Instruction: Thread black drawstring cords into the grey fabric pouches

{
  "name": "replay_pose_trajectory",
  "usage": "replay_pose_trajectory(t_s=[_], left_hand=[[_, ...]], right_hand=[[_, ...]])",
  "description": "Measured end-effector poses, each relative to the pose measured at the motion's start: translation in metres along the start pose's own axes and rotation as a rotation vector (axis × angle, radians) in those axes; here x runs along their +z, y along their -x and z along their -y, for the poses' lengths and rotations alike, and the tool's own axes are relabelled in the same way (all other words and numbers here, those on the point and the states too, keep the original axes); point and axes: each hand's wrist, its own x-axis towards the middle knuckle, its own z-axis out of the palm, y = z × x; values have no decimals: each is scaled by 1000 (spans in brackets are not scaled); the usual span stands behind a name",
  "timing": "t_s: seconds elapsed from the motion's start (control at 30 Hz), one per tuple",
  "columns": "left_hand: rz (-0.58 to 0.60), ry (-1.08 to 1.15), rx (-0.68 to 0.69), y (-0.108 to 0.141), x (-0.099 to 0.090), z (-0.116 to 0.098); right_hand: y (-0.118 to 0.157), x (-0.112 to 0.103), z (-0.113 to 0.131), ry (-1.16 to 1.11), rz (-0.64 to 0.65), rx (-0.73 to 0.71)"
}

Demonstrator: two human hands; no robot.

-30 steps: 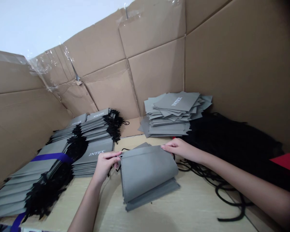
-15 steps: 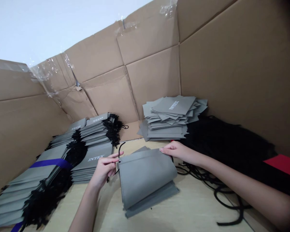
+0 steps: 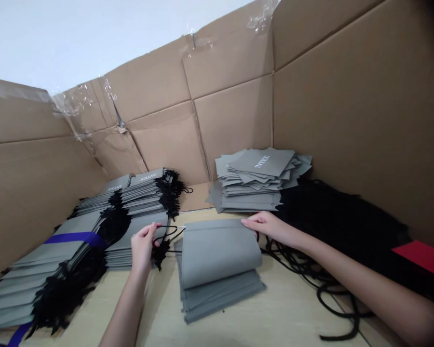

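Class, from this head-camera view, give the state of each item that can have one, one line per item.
left hand: raised, pinching black cord
right hand: fingertips on the bag's top edge
grey fabric bag: folded over, lying flat
loose grey bag pile: untidy, fanned
left bag stack: neat, strapped by blue band
black cord heap: tangled

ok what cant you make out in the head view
In the head view:
How the black cord is pinched: the left hand covers the grip.
The far end of the red sheet: cut off by the picture's right edge.
Any print inside the folded grey bag: the fold hides it.
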Motion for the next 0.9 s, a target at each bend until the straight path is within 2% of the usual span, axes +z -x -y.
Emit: replay_pose_trajectory(t_s=[0.07, 0.13, 0.3, 0.37, 0.43, 0.47, 0.5, 0.53, 0.57, 0.63, 0.67, 0.7, 0.77, 0.9], left_hand=[[-105, -173, 62, -2, -3, 4], [-170, -255, 111, -5, -8, 7], [-324, -452, 105, -7, -17, 4], [-407, -587, 221, -1, -14, -2], [-456, -687, 459, 7, -7, -11], [-425, -716, 589, 11, -2, -17], [-333, -735, 697, 16, 4, -23], [-180, -759, 767, 20, 10, -30], [26, -789, 794, 24, 16, -38], [502, -916, 700, 30, 27, -52], [664, -988, 646, 32, 32, -58], [774, -1061, 610, 32, 37, -62], [847, -1175, 588, 31, 44, -66], [807, -1297, 602, 28, 43, -61]], right_hand=[[-2, 0, -4, 62, 16, -35], [-3, -1, -7, 103, 19, -50], [-3, -3, -8, 128, 54, -35], [-3, -1, -7, 140, 88, -63], [-3, 1, -5, 166, 94, -84], [-3, 3, -4, 182, 91, -90], [-2, 4, -3, 197, 88, -97], [-2, 5, -1, 208, 84, -105], [-1, 6, 1, 215, 81, -115], [1, 7, 5, 216, 68, -143], [2, 6, 7, 214, 59, -160], [3, 5, 9, 212, 55, -178], [6, 1, 12, 216, 51, -201], [8, -13, 13, 193, 43, -192]])
